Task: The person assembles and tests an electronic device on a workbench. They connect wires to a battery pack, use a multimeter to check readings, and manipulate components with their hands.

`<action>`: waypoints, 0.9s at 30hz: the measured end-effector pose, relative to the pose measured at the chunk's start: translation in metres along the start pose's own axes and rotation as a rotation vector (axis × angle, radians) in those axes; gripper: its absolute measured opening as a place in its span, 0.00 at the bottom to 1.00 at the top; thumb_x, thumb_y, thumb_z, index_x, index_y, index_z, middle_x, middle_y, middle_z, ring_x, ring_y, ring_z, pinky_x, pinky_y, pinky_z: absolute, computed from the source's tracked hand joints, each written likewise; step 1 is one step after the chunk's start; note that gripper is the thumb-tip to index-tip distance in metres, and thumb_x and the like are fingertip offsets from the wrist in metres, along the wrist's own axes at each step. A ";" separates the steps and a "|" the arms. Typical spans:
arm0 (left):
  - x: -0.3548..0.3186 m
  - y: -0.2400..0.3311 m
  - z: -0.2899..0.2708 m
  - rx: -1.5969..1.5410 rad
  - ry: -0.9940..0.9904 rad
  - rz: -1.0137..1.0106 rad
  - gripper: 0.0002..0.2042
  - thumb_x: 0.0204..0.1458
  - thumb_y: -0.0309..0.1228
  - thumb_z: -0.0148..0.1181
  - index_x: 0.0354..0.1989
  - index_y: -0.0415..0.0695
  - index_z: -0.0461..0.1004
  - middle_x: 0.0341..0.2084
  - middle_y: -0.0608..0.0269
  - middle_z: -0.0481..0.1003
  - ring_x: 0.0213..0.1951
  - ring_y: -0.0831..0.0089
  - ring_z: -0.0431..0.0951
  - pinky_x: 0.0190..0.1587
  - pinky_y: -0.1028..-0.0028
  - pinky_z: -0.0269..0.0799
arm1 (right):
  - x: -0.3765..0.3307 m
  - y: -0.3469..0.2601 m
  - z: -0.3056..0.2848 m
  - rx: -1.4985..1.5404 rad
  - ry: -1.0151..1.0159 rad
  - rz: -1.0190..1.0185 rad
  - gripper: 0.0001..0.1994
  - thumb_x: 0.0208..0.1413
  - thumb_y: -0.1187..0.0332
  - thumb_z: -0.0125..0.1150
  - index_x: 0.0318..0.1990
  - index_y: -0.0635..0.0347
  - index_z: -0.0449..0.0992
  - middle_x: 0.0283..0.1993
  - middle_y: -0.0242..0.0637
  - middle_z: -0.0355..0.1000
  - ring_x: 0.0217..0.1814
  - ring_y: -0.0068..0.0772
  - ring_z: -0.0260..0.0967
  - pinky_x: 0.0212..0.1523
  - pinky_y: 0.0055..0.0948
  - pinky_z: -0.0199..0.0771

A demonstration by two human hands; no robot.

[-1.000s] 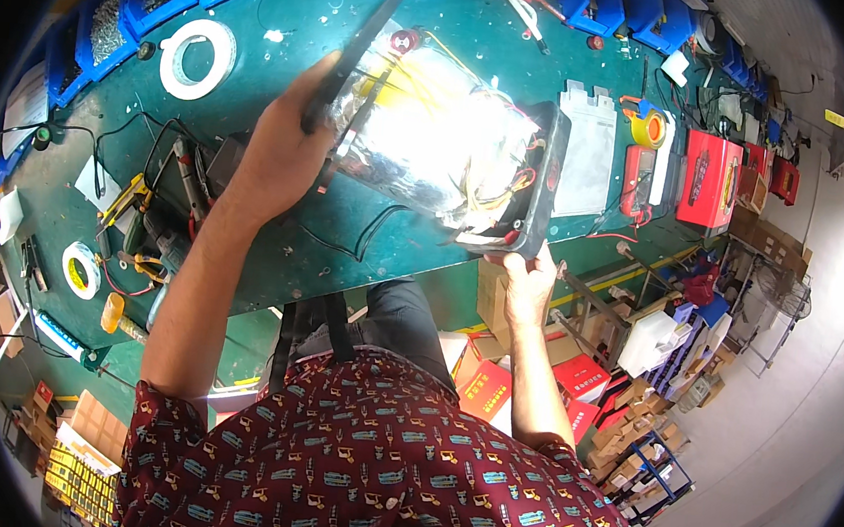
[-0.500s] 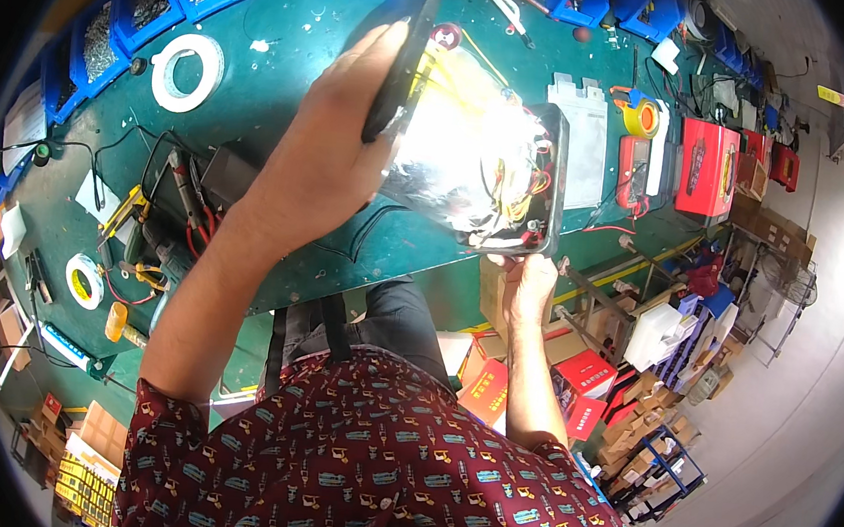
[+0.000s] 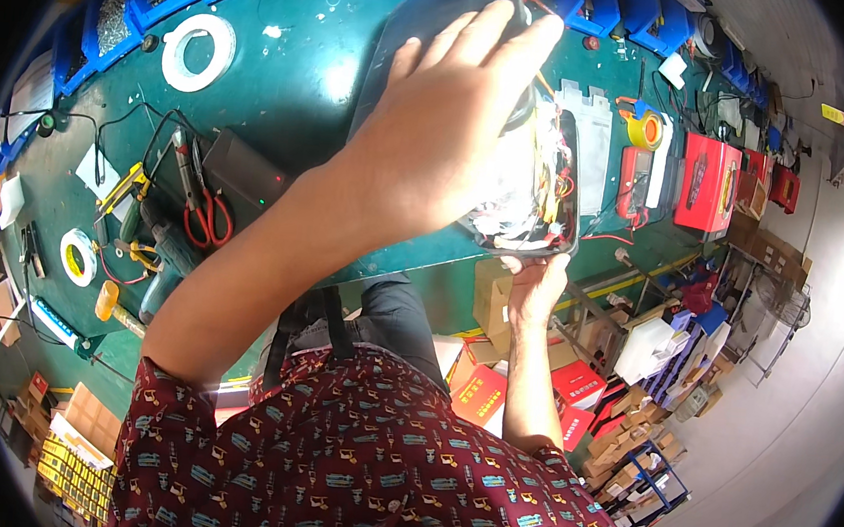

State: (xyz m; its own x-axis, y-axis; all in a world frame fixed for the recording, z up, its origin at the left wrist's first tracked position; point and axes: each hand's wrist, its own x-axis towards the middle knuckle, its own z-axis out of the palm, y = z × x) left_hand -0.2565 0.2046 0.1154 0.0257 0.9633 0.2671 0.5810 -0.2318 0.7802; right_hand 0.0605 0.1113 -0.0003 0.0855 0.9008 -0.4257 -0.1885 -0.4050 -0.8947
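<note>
Red flat box (image 3: pixel 707 183) right of black case (image 3: pixel 538 198); left hand (image 3: pixel 450 115) gripping dark lid (image 3: pixel 417 32), right hand (image 3: pixel 536 284) gripping case.

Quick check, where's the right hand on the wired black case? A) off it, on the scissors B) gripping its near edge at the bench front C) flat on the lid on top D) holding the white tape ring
B: the right hand grips the near edge of the black case at the bench front, while the left hand presses the dark lid from above.
</note>
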 end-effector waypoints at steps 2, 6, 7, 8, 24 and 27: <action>0.002 0.001 0.005 -0.001 0.048 -0.002 0.34 0.51 0.26 0.59 0.70 0.41 0.59 0.66 0.34 0.59 0.68 0.40 0.60 0.65 0.42 0.54 | 0.000 -0.007 0.008 -0.014 0.016 -0.004 0.33 0.67 0.42 0.49 0.66 0.61 0.62 0.61 0.44 0.70 0.56 0.42 0.74 0.45 0.38 0.84; 0.008 0.004 0.010 -0.050 0.126 -0.022 0.35 0.50 0.27 0.60 0.70 0.42 0.59 0.67 0.35 0.59 0.69 0.40 0.58 0.63 0.34 0.53 | 0.006 -0.006 0.005 -0.032 0.076 -0.027 0.33 0.67 0.41 0.50 0.66 0.60 0.62 0.62 0.42 0.68 0.60 0.38 0.71 0.46 0.40 0.83; 0.010 0.004 0.010 -0.054 0.125 -0.026 0.35 0.50 0.27 0.61 0.70 0.42 0.60 0.67 0.35 0.59 0.69 0.40 0.58 0.63 0.33 0.53 | 0.007 -0.006 0.004 -0.028 0.080 -0.029 0.33 0.67 0.41 0.49 0.66 0.59 0.61 0.61 0.42 0.69 0.59 0.38 0.71 0.46 0.40 0.83; 0.012 0.003 0.010 -0.063 0.121 -0.020 0.34 0.50 0.27 0.61 0.70 0.42 0.60 0.67 0.35 0.59 0.69 0.41 0.58 0.63 0.33 0.52 | 0.008 -0.007 0.004 -0.026 0.084 -0.032 0.33 0.67 0.40 0.49 0.66 0.59 0.61 0.61 0.42 0.69 0.59 0.37 0.71 0.46 0.41 0.83; 0.018 -0.023 0.001 0.046 0.139 0.081 0.26 0.55 0.21 0.52 0.65 0.34 0.66 0.61 0.40 0.70 0.64 0.48 0.69 0.67 0.64 0.61 | 0.007 -0.001 0.012 -0.041 0.049 -0.095 0.21 0.69 0.55 0.50 0.59 0.62 0.67 0.52 0.39 0.73 0.47 0.32 0.76 0.40 0.35 0.85; 0.008 -0.051 -0.006 -0.053 0.125 0.052 0.26 0.54 0.22 0.53 0.64 0.36 0.67 0.59 0.38 0.70 0.62 0.47 0.70 0.66 0.59 0.63 | 0.003 -0.002 0.025 -0.077 0.055 -0.067 0.14 0.68 0.65 0.52 0.54 0.65 0.70 0.44 0.35 0.71 0.38 0.26 0.75 0.37 0.29 0.85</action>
State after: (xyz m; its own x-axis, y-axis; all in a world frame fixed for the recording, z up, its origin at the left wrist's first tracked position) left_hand -0.2910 0.2229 0.0815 -0.0485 0.9263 0.3736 0.5372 -0.2911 0.7916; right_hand 0.0365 0.1187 0.0042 0.1495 0.9173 -0.3691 -0.1046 -0.3566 -0.9284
